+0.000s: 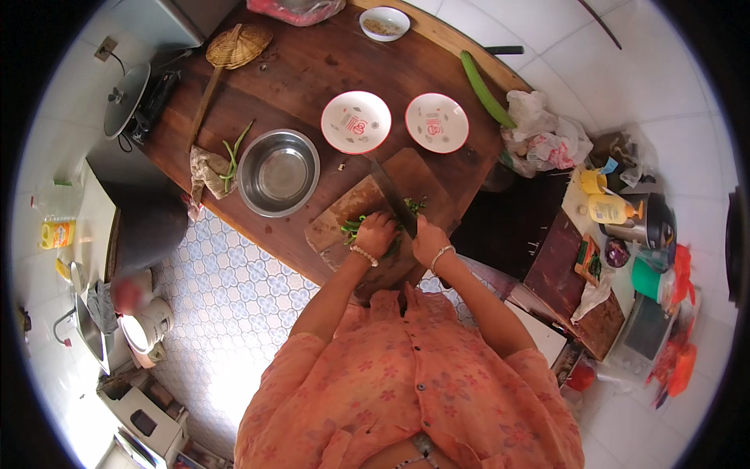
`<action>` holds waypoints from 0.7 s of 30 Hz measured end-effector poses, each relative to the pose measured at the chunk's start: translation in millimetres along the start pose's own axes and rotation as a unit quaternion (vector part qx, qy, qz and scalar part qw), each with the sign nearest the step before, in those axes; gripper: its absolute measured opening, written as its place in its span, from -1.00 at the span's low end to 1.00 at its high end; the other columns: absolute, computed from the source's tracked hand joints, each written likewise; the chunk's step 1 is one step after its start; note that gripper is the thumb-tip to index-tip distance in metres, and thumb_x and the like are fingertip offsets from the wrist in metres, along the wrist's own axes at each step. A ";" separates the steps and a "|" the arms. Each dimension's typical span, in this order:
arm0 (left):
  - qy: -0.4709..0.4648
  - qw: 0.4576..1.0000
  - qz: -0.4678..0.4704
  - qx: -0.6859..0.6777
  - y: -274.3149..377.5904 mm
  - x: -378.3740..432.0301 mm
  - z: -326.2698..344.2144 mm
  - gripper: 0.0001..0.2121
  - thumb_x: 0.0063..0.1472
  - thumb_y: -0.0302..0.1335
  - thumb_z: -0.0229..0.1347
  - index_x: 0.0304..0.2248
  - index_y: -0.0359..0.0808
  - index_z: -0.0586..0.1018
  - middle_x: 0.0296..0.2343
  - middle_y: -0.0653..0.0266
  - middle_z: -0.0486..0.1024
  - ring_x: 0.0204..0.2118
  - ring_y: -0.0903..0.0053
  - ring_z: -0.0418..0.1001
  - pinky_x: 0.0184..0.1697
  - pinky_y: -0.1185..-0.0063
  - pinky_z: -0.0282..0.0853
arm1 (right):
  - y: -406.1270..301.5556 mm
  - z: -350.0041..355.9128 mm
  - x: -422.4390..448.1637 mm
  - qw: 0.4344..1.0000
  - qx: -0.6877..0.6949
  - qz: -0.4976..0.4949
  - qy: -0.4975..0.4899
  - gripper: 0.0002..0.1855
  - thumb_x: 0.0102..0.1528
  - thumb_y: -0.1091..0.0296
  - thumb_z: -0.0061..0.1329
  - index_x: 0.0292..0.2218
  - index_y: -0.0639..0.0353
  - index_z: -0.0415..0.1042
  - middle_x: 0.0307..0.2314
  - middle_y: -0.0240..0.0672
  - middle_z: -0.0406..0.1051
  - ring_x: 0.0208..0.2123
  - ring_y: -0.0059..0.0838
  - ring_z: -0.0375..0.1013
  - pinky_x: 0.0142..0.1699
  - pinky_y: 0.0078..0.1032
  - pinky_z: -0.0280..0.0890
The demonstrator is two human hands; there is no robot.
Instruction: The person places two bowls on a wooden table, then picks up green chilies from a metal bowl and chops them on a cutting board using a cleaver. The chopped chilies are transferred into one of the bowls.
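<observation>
My right hand (430, 241) grips the handle of a broad-bladed kitchen knife (391, 189). Its dark blade slants up and to the left across a worn wooden cutting board (345, 206). With fingers bent, my left hand (376, 234) presses long green vegetable pods (351, 227) against the board, just left of the blade. Part of the pods is hidden beneath that hand. On the blade's right side lie small cut green pieces (415, 205). A steel basin (280, 172) sits left of the board, and two red-rimmed plates (356, 122) are beyond it.
Whole green pods (232, 153) lie on a cloth (206, 170) at the wooden table's (293, 76) left edge. Farther back are a woven strainer (239, 47) with a long handle and a small white bowl (384, 24). A long green gourd (485, 88) rests near plastic bags (545, 132) at right.
</observation>
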State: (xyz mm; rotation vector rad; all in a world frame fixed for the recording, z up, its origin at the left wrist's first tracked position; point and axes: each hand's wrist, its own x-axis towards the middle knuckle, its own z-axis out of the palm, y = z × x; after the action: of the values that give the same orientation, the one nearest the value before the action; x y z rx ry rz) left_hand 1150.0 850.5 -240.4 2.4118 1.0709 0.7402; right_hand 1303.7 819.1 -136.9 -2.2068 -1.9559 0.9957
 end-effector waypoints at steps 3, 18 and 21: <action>-0.001 1.000 0.009 -0.009 0.5 2.7 0.1 -0.78 -0.15 -0.43 0.13 -0.43 -0.28 0.49 -0.34 0.18 0.39 -0.23 0.29 0.33 -0.18 0.44 0.28 | 8.1 19.6 3.7 0.999 0.006 -0.009 0.041 -0.69 -0.08 0.43 -0.18 -0.26 0.35 0.15 -0.41 0.14 0.35 -0.37 0.08 0.37 -0.26 -0.17 0.29; -0.013 1.000 0.002 -0.021 3.0 4.3 -2.7 -0.79 -0.16 -0.42 0.13 -0.45 -0.28 0.48 -0.37 0.17 0.38 -0.26 0.26 0.31 -0.21 0.44 0.28 | 10.4 25.4 1.8 0.999 0.020 -0.003 0.045 -0.66 -0.09 0.43 -0.18 -0.24 0.35 0.14 -0.42 0.10 0.35 -0.36 0.06 0.37 -0.25 -0.16 0.28; -0.047 0.999 -0.006 -0.005 2.1 2.9 -5.3 -0.76 -0.16 -0.38 0.14 -0.42 -0.26 0.49 -0.36 0.18 0.38 -0.23 0.27 0.31 -0.15 0.41 0.25 | 6.4 27.8 10.2 0.997 0.018 -0.021 0.069 -0.67 -0.11 0.45 -0.20 -0.25 0.35 0.14 -0.45 0.11 0.35 -0.40 0.07 0.37 -0.27 -0.15 0.28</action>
State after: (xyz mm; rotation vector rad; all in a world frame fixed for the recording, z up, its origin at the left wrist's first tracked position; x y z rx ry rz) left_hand 1149.6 852.2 -234.3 2.4055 1.0409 0.6209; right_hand 1296.3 816.3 -166.2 -2.1451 -1.9015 0.8420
